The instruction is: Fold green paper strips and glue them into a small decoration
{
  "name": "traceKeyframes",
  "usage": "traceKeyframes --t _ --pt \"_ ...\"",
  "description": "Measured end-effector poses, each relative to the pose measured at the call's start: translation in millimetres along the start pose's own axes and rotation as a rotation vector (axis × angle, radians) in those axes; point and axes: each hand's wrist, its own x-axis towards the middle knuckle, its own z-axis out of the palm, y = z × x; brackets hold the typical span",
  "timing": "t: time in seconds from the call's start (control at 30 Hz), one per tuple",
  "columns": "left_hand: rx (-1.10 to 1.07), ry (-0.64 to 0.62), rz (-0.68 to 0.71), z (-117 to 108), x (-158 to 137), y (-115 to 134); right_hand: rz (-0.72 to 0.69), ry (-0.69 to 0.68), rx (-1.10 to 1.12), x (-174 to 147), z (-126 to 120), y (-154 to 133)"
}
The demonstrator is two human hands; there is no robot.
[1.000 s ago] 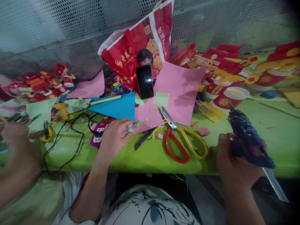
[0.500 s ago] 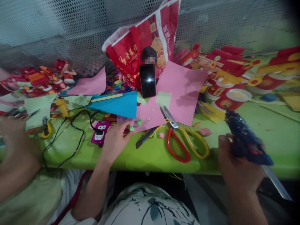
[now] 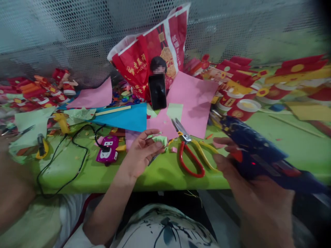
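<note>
Pinched between the thumb and fingers of my left hand is a small folded piece of light green paper, above the table edge. My right hand grips a dark blue hot glue gun, whose nozzle points up and left toward the pink paper; a small red light glows on its body. Between my hands lie open scissors with one red and one yellow handle. Beside them is a small pink paper piece. A dark blade is mostly hidden behind my left fingers.
A purple power strip with a black cord lies left of my hand. Behind are blue paper, pink paper, a phone and a red bag. Red paper figures stand right. Another person's arm is at left.
My left hand has lifted the green paper piece off the table and brought it right. The glue gun in my right hand has moved up, left and closer to the camera.
</note>
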Motion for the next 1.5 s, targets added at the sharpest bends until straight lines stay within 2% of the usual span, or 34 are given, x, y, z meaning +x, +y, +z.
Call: traceKeyframes --t 0.13,0.23,0.43,0.63,0.83,1.1,1.37,1.5 --pt "-0.096 -0.159 -0.123 18.6 4.9 -13.1 0.016 -0.232 0.097 -1.6 15.6 -16.9" --pt "-0.1 -0.19 -0.147 24.4 8.9 -19.2 0.103 -0.306 0.145 -5.0 25.7 -16.6" --pt "-0.047 -0.216 -0.07 27.1 9.0 -21.0 0.102 -0.293 0.156 -4.8 34.2 -11.5" --pt "-0.039 -0.164 -0.003 26.2 5.9 -22.8 0.068 -0.305 0.145 -2.0 35.4 -13.8" --pt "-0.028 -0.138 0.062 24.9 3.6 -25.1 0.109 -0.268 0.169 -6.6 41.4 -9.8" --pt "-0.041 -0.163 0.033 22.2 4.8 -29.0 0.094 -0.281 0.046 -2.0 36.0 -13.3" --pt "-0.125 -0.152 -0.054 23.9 2.6 -21.9 0.065 -0.268 0.068 -2.0 32.7 -6.6" --pt "-0.207 -0.107 -0.084 23.5 3.1 -20.6 0.065 -0.202 0.13 -12.9 23.7 -8.1"
